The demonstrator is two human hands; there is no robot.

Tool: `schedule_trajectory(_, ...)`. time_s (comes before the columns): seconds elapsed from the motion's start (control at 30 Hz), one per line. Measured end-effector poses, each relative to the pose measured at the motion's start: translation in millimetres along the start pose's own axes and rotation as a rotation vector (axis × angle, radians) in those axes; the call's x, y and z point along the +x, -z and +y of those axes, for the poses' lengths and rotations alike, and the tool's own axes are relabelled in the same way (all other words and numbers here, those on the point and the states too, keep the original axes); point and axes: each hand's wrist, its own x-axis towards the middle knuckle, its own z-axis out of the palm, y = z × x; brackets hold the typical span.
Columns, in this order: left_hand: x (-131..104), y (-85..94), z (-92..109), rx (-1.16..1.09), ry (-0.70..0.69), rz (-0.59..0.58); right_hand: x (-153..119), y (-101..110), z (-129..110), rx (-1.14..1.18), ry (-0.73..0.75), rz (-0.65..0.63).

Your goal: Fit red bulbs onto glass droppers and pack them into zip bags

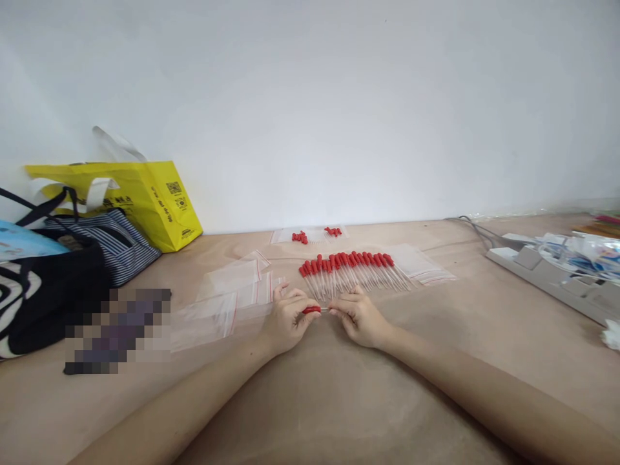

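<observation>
My left hand (289,320) pinches the red rubber bulb (312,309) of a glass dropper. Opposite it, my right hand (357,318) has thumb and fingers closed on the thin clear tube (325,309) of that dropper, which lies level between the two hands. Just beyond them is a row of droppers (346,261), red bulbs away from me and clear tubes slanting toward me. Several zip-lock bags (208,321) with red lines are spread out left of my left hand. Another clear bag (419,263) lies at the row's right end.
Near the wall, two small clusters of red bulbs (299,237) rest on clear plastic. A yellow bag (169,206), a striped bag (113,242) and a black bag (53,303) stand at left beside a blurred dark object (119,332). At right sits a power strip (542,281) with cables.
</observation>
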Motion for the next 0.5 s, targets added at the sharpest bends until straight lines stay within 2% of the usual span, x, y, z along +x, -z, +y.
schedule_trajectory(0.13,3,-1.0,-3,-0.089,0.078,0.008,3,0,0,0.043,-0.064,0.018)
schedule_trajectory(0.27,7,-5.3,-5,-0.468,0.378,0.113,6,-1,-4,0.131,-0.150,0.047)
schedule_trajectory(0.37,11,-9.4,3,-0.745,0.619,0.179,5,-5,-9,0.190,-0.184,0.061)
schedule_trajectory(0.5,19,-6.4,11,-0.826,0.757,0.191,1,-7,-13,0.200,-0.201,0.019)
